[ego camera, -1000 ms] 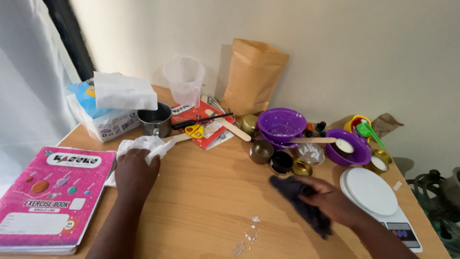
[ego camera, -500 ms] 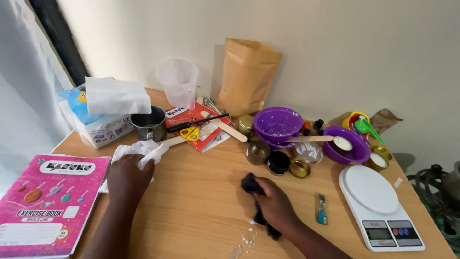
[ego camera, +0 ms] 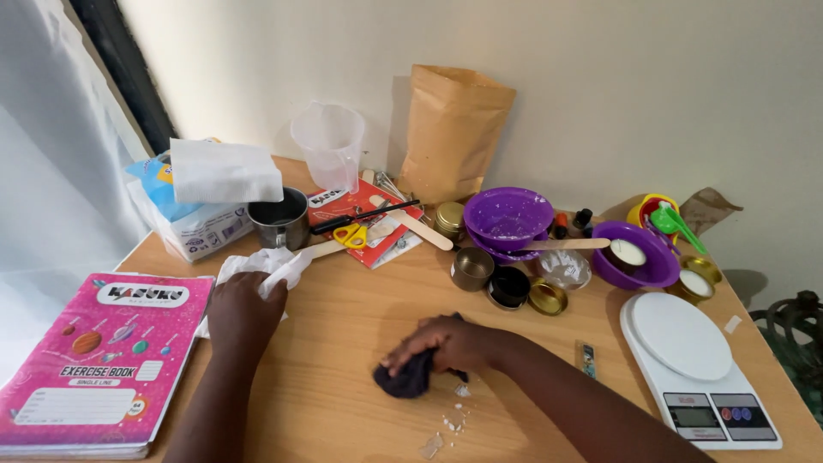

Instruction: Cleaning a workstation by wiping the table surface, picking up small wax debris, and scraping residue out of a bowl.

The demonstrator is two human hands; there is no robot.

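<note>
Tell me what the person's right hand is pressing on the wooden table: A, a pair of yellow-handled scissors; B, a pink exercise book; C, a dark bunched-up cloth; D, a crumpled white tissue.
C: the right hand grips a dark bunched-up cloth against the wooden table, beside small white crumbs.

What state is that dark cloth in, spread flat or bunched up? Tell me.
Bunched up. The dark cloth sits as a crumpled wad under the right hand, pressed on the wooden table beside white crumbs.

Notebook (ego camera: 99, 360) at table's (ego camera: 343, 343) left edge, kitchen scale (ego camera: 694, 364) at right, paper bag (ego camera: 452, 133) behind.
</note>
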